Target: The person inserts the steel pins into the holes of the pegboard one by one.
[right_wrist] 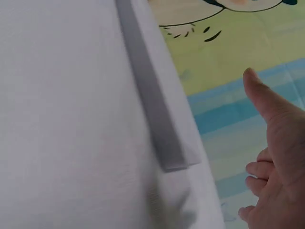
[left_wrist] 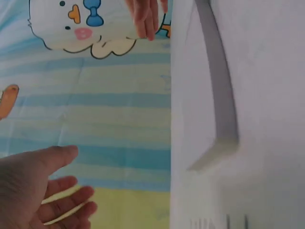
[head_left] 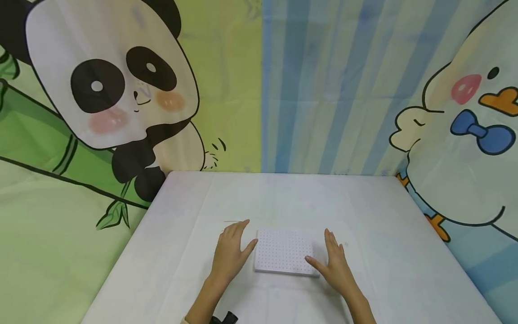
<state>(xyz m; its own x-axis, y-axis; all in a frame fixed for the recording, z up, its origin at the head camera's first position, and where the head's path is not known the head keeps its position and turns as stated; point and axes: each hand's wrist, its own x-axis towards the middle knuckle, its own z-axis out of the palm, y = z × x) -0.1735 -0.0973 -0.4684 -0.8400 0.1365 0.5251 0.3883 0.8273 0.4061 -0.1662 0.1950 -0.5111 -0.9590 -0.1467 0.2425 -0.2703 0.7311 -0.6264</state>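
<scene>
A white board with a grid of small dots or holes lies flat on the white table. To its left my left hand hovers, fingers extended and thumb apart, holding nothing. My right hand is over the board's right side, its thumb overlapping the near right corner in the head view; it holds nothing either. The left wrist view shows the board's grey side edge and the left hand's spread fingers. From the right wrist, the side edge appears beside the raised thumb.
A few thin dark sticks lie on the table just beyond the left hand. The white tabletop runs back to a cartoon-printed curtain. A small black object shows by the left forearm.
</scene>
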